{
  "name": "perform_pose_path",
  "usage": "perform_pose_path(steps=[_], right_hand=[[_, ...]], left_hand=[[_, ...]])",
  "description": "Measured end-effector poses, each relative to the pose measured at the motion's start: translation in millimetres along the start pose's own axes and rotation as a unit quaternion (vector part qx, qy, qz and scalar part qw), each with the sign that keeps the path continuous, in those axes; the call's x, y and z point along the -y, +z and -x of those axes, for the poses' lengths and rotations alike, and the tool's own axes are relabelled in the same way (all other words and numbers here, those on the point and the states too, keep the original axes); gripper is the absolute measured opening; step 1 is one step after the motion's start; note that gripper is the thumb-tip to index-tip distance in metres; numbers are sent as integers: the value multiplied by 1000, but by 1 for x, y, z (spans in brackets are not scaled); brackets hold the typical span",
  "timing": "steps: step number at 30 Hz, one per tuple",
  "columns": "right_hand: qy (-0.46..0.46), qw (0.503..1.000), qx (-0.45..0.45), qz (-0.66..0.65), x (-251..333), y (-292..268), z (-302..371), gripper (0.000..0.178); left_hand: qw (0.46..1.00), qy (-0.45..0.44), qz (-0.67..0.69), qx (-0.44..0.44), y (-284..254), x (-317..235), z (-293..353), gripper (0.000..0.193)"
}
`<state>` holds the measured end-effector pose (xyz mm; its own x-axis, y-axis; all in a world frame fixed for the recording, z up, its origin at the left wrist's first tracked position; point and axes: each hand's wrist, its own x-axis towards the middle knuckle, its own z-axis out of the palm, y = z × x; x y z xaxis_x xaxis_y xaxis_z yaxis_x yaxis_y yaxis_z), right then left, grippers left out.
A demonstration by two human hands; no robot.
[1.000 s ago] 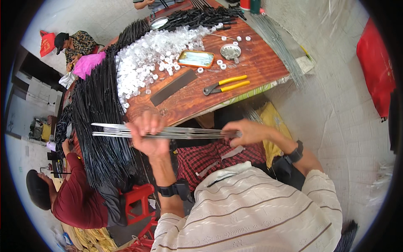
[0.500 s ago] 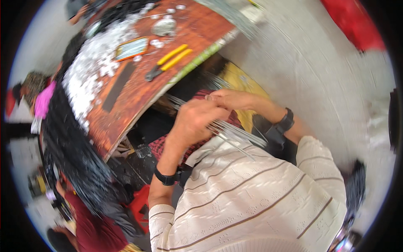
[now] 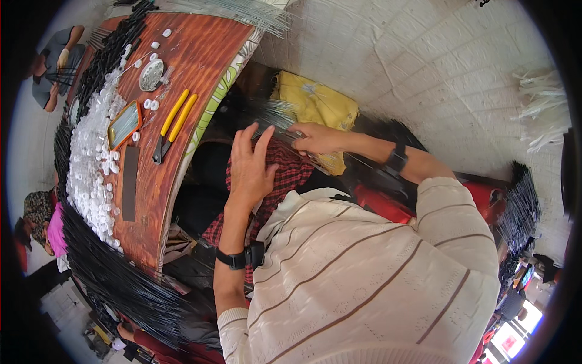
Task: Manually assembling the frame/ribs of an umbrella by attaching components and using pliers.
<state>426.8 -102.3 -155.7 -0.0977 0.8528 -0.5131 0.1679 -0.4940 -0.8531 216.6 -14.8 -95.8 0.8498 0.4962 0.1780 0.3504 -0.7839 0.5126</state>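
Note:
My left hand (image 3: 250, 170) hovers over a red-and-black checked cloth (image 3: 285, 164) on my lap. Its fingers are spread, and nothing is in them. Just to its right, my right hand (image 3: 318, 138) is closed on a bundle of thin silvery rods (image 3: 276, 113). The rods fan out beyond the fingers, and some ends show below the hand; part of the bundle is hidden by the hand. A folded yellow sack (image 3: 318, 100) lies just past my right hand.
On the wooden table (image 3: 200, 33) at the left are yellow-handled pliers (image 3: 176, 124), a dark flat bar (image 3: 130, 182), an orange-rimmed tray (image 3: 125, 124), a round dish (image 3: 151, 74) and heaped white plastic pieces (image 3: 88, 176). Long black rods (image 3: 115, 273) line its far side. Co-workers sit beyond.
My left hand has let go of the silvery rods and opened, moving away from my right hand. The rods no longer stick out toward my body as far. The view has turned.

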Motion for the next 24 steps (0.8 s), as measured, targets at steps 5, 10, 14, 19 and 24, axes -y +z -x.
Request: perform_pose_path(steps=[5, 10, 14, 19, 24], right_hand=[[-41, 962, -72, 260, -59, -19, -75, 56], [-59, 929, -118, 347, -61, -33, -132, 55], [19, 894, -142, 424, -70, -46, -155, 44], [-10, 917, 254, 309, -52, -73, -147, 39], [-143, 961, 235, 20, 124, -118, -71, 34]], left_hand=[[992, -76, 53, 82, 10, 23, 33, 55], [991, -81, 50, 90, 19, 32, 39, 50], [993, -57, 70, 74, 15, 38, 29, 45], [990, -53, 107, 75, 13, 49, 37, 41], [981, -83, 151, 93, 0, 38, 36, 38]])
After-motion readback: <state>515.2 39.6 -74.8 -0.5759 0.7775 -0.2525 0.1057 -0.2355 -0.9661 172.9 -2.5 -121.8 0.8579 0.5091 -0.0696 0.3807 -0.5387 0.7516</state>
